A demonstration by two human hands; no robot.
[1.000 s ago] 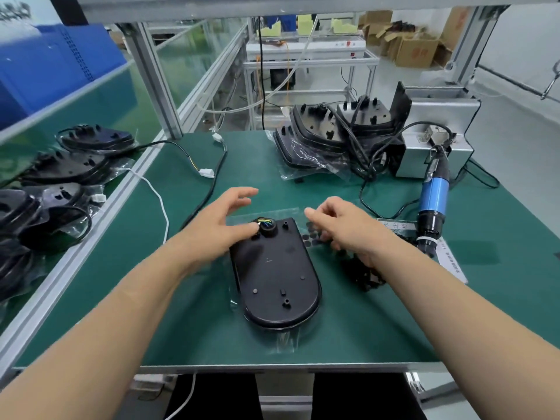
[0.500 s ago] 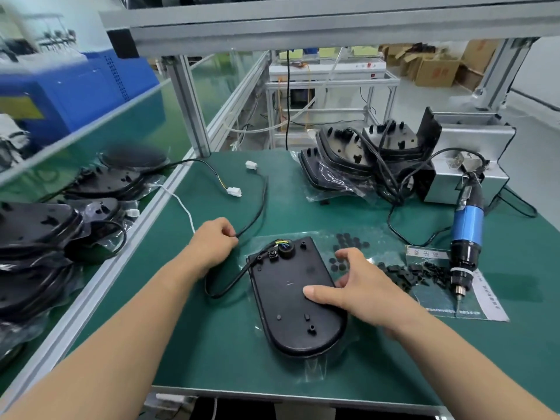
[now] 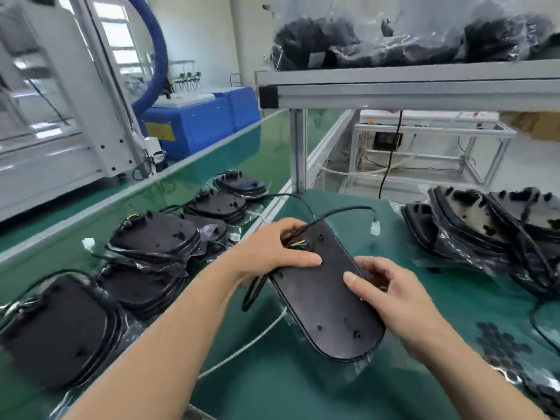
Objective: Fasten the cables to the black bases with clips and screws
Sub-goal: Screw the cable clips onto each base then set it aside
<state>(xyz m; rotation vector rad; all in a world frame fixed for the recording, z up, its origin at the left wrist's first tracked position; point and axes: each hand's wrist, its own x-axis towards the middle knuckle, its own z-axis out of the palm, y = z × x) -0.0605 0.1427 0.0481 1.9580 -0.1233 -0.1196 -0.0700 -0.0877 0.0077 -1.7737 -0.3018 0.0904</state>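
I have the black base (image 3: 327,286) held between both hands above the green mat (image 3: 272,386), just in front of me. My left hand (image 3: 272,250) grips its far end, thumb laid flat on the upper face and fingers curled over the edge where the coloured wires (image 3: 298,244) come out. My right hand (image 3: 391,289) grips the right edge near the middle, thumb on top and fingers curled underneath. The base is between the two grips, its long axis running from far-left to near-right, with the rounded end nearest me and the wired end pointing away.

A black cable (image 3: 342,211) arcs off the far end to a white connector (image 3: 375,229). Another loop of cable hangs below my left wrist. To my left, more bases (image 3: 154,237) lie in a row on the conveyor. A bagged stack of bases (image 3: 485,225) is on my right, well apart. Small round black pads (image 3: 500,344) are scattered near my right forearm. A white cord (image 3: 242,350) crosses the mat under the base.
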